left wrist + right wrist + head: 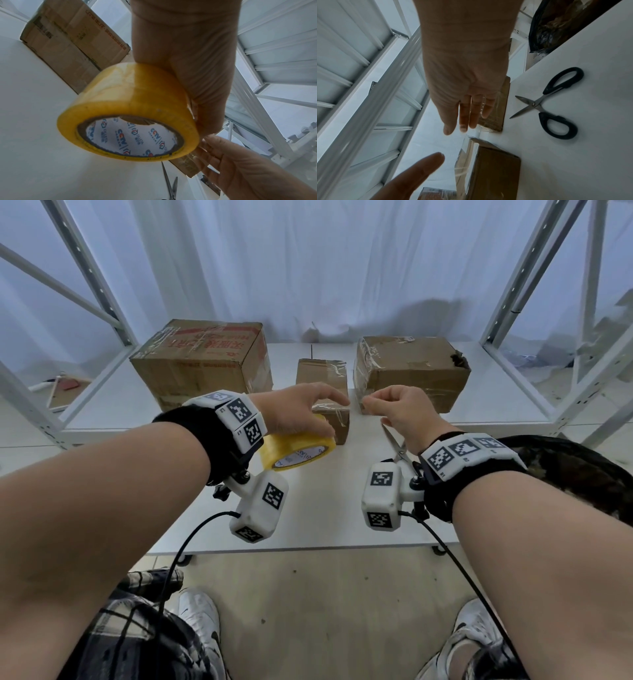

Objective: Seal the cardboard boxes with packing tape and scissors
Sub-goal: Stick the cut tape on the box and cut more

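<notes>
Packing tape (pixel 297 449), a yellow roll, sits just left of frame centre in the head view, gripped from above by the left hand (pixel 297 409), whose fingers curl round its rim; the core opening faces the viewer. The right hand (pixel 397 409) is level with it across a narrow gap at centre, thumb and forefinger drawn together as if pinching a clear free end (a glint crosses those fingers in the right wrist view, but no strip can be traced back to the roll, so whether it grips anything cannot be told). Any drawn tape would run left to right, over the small box (pixel 326 398) that stands on the table (pixel 322 515) directly beyond and between both hands. A large box (pixel 202 361) occupies the upper left, a medium box (pixel 409 371) the upper right; both carry glossy tape. Scissors (pixel 399 448) lie on the table blades apart, just below the right hand, which is the nearer to them. The wrists partly hide the small box's top and the scissor handles, so its flap seam cannot be judged.
</notes>
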Motion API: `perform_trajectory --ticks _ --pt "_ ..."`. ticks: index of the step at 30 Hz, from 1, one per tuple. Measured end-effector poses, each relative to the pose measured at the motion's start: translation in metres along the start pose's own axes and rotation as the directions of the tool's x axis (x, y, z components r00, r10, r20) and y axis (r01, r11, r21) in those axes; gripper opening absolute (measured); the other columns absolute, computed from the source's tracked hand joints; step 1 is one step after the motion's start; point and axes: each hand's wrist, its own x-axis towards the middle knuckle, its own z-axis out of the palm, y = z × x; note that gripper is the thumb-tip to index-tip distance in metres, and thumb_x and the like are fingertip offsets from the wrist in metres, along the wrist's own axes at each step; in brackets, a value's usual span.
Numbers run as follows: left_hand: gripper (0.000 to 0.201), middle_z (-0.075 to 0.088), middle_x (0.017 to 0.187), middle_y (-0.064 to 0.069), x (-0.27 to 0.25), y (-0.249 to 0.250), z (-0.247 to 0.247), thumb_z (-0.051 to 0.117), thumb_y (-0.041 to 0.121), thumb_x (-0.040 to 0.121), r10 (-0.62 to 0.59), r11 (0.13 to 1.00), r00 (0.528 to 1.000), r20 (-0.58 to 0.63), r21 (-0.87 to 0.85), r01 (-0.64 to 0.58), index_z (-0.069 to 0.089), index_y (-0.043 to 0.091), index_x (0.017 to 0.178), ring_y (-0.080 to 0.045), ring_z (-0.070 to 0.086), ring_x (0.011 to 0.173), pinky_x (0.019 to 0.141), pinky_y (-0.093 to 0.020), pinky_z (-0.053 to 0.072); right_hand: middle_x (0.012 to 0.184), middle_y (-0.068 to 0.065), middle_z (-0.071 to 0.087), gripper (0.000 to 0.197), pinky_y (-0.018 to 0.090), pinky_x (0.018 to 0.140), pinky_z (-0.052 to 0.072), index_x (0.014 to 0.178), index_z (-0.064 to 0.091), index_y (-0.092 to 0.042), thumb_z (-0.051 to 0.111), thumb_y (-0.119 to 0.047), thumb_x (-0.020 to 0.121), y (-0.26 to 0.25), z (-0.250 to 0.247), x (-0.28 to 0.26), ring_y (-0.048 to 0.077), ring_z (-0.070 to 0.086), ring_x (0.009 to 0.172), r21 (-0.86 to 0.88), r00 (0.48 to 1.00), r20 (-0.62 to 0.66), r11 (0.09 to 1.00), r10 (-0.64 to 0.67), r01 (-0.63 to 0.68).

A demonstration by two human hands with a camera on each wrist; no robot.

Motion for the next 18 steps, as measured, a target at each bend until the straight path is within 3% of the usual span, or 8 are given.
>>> perform_trajectory --ticks 2,7,11,15,18 --pt "0.055 0.043 0.125 0.009 0.000 -0.003 -0.001 0.068 0.022 0.086 -0.006 1.000 1.000 -0.018 0.017 0.007 0.046 0.035 0.135 -0.012 0.046 0.101 0.090 -0.028 0.039 0.092 0.011 0.070 0.009 0.031 0.080 0.050 0.082 0.066 -0.013 0.072 -0.019 0.085 -0.003 0.001 0.002 0.019 0.062 0.086 -0.056 0.999 0.014 0.997 -0.044 0.044" --pt "0.058 0.039 0.139 0.002 0.005 -0.017 0.005 0.069 0.017 0.085 0.034 0.976 0.999 -0.027 0.215 -0.028 0.044 0.023 0.137 -0.014 0.045 0.117 0.102 -0.027 0.038 0.081 0.006 0.068 0.006 0.027 0.078 0.055 0.082 0.065 -0.010 0.069 -0.011 0.086 -0.017 0.009 0.005 0.019 0.066 0.079 -0.292 0.978 0.113 0.935 -0.173 0.199" --pt "0.057 0.030 0.140 -0.005 0.005 -0.034 0.019 0.065 0.024 0.089 -0.018 0.915 0.994 -0.110 0.399 0.060 0.038 0.020 0.139 -0.015 0.049 0.096 0.091 -0.026 0.045 0.077 0.000 0.059 0.003 0.013 0.065 0.044 0.086 0.062 -0.007 0.065 -0.007 0.088 -0.030 0.010 0.008 0.009 0.055 0.069 -0.501 0.943 0.202 0.800 -0.265 0.332" --pt "0.052 0.033 0.132 -0.008 0.009 -0.050 0.039 0.068 0.029 0.086 -0.021 0.882 0.992 -0.127 0.464 0.078 0.041 0.015 0.128 -0.025 0.055 0.093 0.090 -0.038 0.050 0.076 -0.004 0.058 0.007 0.012 0.063 0.043 0.083 0.061 -0.011 0.065 -0.007 0.087 -0.029 0.009 0.008 0.006 0.054 0.068 -0.532 0.925 0.304 0.765 -0.227 0.362" --pt "0.046 0.041 0.117 -0.004 0.013 -0.049 0.045 0.069 0.032 0.085 -0.057 0.882 0.996 -0.066 0.465 0.081 0.046 0.014 0.120 -0.025 0.055 0.095 0.085 -0.033 0.049 0.076 -0.004 0.058 0.006 0.014 0.066 0.045 0.085 0.060 -0.011 0.065 -0.007 0.087 -0.028 0.012 0.011 0.005 0.053 0.068 -0.483 0.931 0.291 0.806 -0.221 0.342"
